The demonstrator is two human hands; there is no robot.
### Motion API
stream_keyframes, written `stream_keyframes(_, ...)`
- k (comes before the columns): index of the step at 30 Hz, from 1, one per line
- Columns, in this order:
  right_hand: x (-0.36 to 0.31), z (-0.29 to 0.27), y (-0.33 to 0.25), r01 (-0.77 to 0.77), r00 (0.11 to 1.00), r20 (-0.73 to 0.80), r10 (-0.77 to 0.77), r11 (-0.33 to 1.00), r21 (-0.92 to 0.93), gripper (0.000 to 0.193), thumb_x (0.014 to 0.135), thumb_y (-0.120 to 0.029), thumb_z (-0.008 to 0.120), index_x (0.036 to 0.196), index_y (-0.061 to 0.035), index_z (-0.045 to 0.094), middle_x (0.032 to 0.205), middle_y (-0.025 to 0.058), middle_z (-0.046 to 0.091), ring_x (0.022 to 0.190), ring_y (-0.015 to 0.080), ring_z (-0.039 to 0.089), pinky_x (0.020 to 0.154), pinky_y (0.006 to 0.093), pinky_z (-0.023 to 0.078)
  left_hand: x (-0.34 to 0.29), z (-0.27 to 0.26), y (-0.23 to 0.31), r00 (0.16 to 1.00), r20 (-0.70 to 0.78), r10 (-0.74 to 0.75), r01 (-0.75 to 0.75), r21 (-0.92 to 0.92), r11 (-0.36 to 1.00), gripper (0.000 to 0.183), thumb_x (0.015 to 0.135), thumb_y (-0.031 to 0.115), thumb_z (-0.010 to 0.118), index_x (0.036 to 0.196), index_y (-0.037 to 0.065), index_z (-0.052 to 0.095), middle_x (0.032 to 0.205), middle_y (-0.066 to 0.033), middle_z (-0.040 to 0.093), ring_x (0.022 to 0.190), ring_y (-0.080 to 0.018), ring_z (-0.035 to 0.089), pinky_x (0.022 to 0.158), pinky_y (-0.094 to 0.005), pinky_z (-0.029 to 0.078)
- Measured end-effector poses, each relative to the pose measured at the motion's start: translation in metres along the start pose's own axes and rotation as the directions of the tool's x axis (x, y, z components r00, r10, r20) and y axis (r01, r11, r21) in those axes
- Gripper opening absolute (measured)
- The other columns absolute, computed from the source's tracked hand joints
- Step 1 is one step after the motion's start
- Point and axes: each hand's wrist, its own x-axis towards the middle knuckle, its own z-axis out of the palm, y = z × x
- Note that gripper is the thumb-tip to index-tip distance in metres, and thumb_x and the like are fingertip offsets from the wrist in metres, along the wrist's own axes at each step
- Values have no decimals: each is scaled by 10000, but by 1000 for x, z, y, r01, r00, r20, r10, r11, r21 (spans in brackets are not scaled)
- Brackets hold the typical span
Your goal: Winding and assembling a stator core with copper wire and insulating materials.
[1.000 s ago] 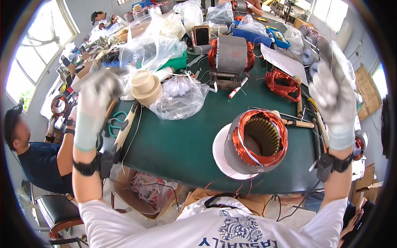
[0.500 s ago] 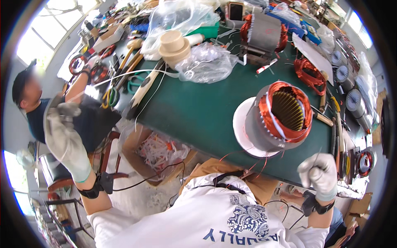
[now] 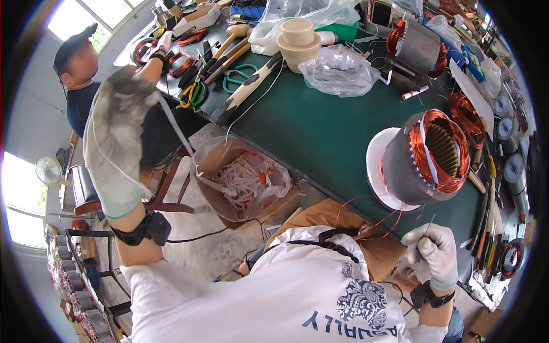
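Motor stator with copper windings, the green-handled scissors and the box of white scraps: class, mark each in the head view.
motor stator (image 3: pixel 400 171), head view, on its grey outer shell.
green-handled scissors (image 3: pixel 237 77), head view, on a handle loop.
box of white scraps (image 3: pixel 214 163), head view, on the brown cardboard wall.

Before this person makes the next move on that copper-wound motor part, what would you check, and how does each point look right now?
1. Stator resting on the green table: ok, it lies on its side near the edge.
2. Left hand holding the white tape: ok, raised, the strip trails down.
3. Right hand grip on a thin wire: cannot tell, too fine.
4. Loose copper leads untangled: cannot tell.
5. Scrap box below the table edge: ok.
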Motion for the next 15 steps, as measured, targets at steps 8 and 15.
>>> stream_keyframes(8,27,28,-39,123,963,237,-129,992,37,366,1025,-244,553,1113,85,687,745,45,663,679,85,585,618,229,442,161,137,8,936,344,80,-31,-146,989,306,1048,249,474,1115,22,668,954,-74,668,873,-180,635,764,-281,518)
stream_keyframes(15,-8,13,11,10,1000,-2,-10,988,152,417,1028,-298,593,1116,103,669,751,42,646,678,83,564,631,227,456,346,253,-12,840,-83,537,-543,-156,825,311,1017,261,503,1005,26,706,852,-46,686,742,-112,607,700,-270,500)
